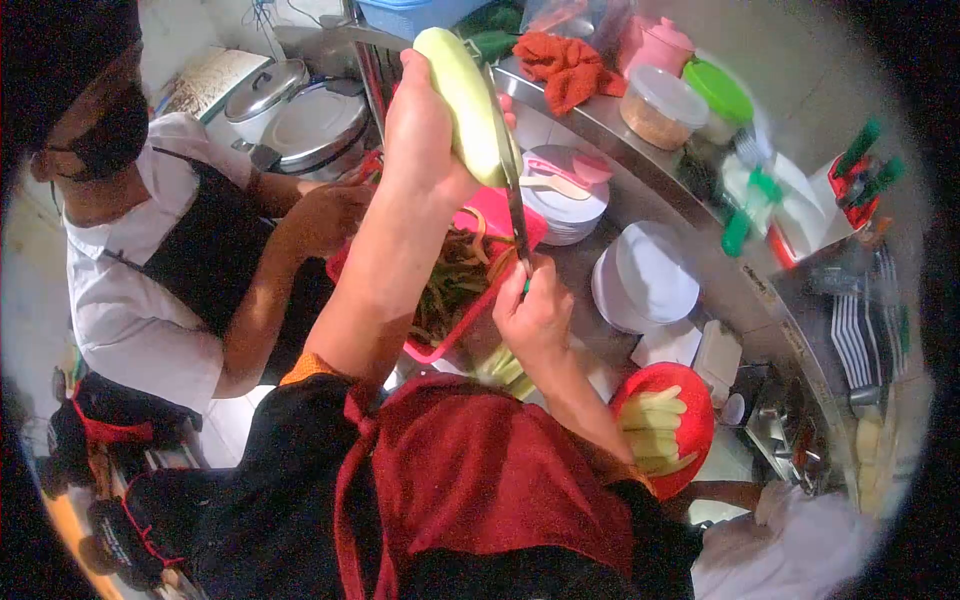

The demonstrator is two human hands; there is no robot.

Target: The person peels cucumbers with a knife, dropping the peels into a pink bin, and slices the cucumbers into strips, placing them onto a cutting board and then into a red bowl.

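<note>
My left hand (425, 135) is raised and wrapped round a peeled, pale green cucumber (462, 100), which stands nearly upright. In my right hand (537, 312), lower and to the right, is a knife (517, 215) gripped by its green handle. Its long blade points up and lies along the right side of the cucumber. Below both hands, a pink bin (432, 352) contains dark green peelings (450, 285). To the right of my right forearm, pale peeled pieces (655, 425) lie in a red bowl (697, 410).
A co-worker (190, 230) in a black mask and apron stands close on the left, hands near the bin. White plates (570, 215) and white bowls (645, 280) stand on the counter. The steel shelf (650, 160) holds a red cloth (565, 68) and tubs. Another person's white sleeve (790, 550) shows lower right.
</note>
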